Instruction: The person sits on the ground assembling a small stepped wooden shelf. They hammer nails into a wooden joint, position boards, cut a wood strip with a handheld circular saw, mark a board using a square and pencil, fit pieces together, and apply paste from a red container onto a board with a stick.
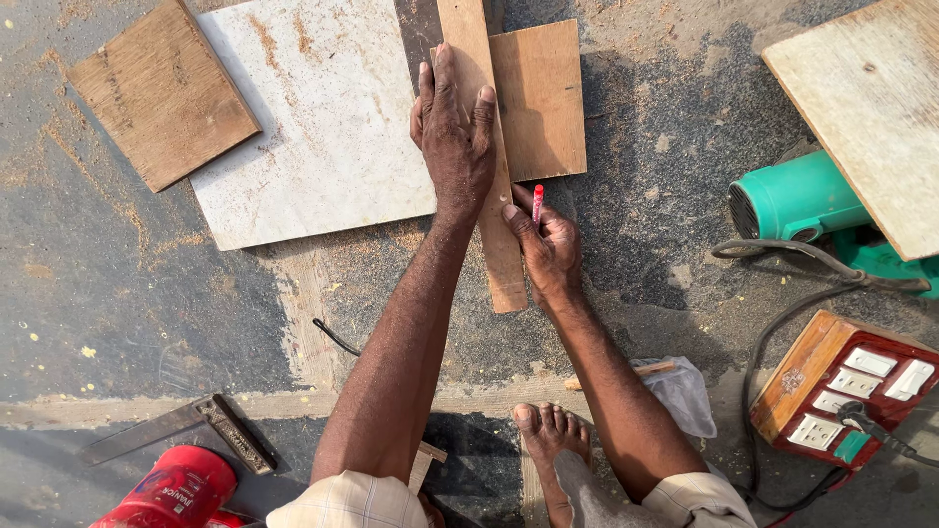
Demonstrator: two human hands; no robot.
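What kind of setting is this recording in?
Probably an outdoor or open-floor carpentry spot, worked at ground level. Sawdust lies over rough ground, plywood offcuts sit around, and a green power tool is wired to a switch box. The left hand presses a wooden strip; the right hand holds a red pencil.

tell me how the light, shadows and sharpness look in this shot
Head view: hard low sunlight; the left hand on the wood strip and the right hand with the red pencil are sharp; shadows fall right across the small board; no blur or glare.

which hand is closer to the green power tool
Right. The right hand, holding a red pencil, sits nearer the green power tool; the left hand presses the wood strip farther away.
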